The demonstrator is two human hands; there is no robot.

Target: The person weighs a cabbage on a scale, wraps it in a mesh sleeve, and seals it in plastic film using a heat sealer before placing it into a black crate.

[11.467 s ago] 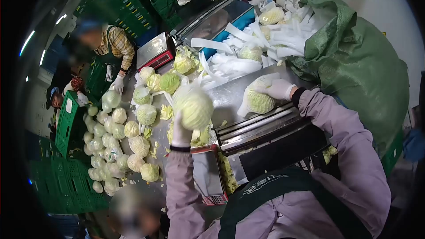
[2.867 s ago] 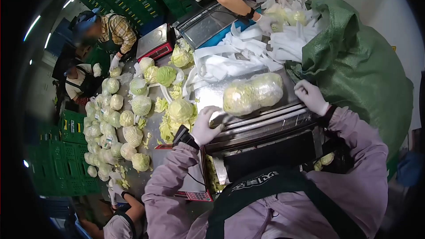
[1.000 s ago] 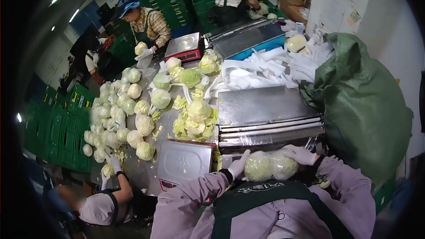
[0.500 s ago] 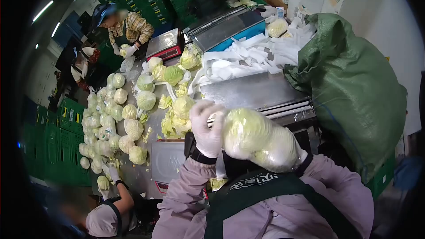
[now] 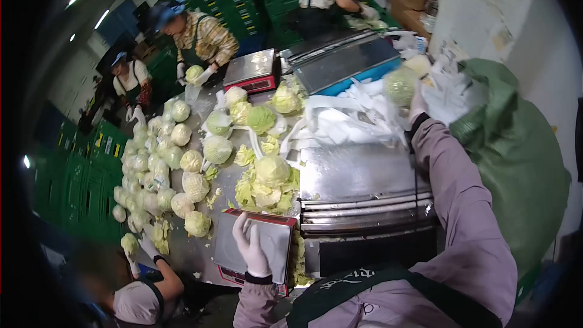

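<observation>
My right hand point(image 5: 418, 102), in a white glove, reaches far out over the white foam sleeves point(image 5: 346, 123) and holds a film-wrapped cabbage pack point(image 5: 401, 85), which is blurred. My left hand point(image 5: 252, 246), also gloved, lies flat with fingers apart on the steel pan of the red-edged scale point(image 5: 276, 237) near me. Between my arms stands the steel wrapping machine point(image 5: 358, 173) with its film roll at the front. A trimmed cabbage point(image 5: 271, 169) sits among loose leaves just beyond the scale.
Several cabbages point(image 5: 182, 164) cover the table's left side. A big green sack point(image 5: 519, 146) stands at right. A second scale point(image 5: 255, 68) and wrapper point(image 5: 340, 61) lie farther back. Other people work around the table: one in a plaid shirt point(image 5: 206, 36), one at bottom left point(image 5: 143, 291). Green crates point(image 5: 79, 170) are stacked left.
The wrapped pack, held in both hands near my chest, has gone with my right hand out to the far right. My left hand let go and dropped onto the scale pan.
</observation>
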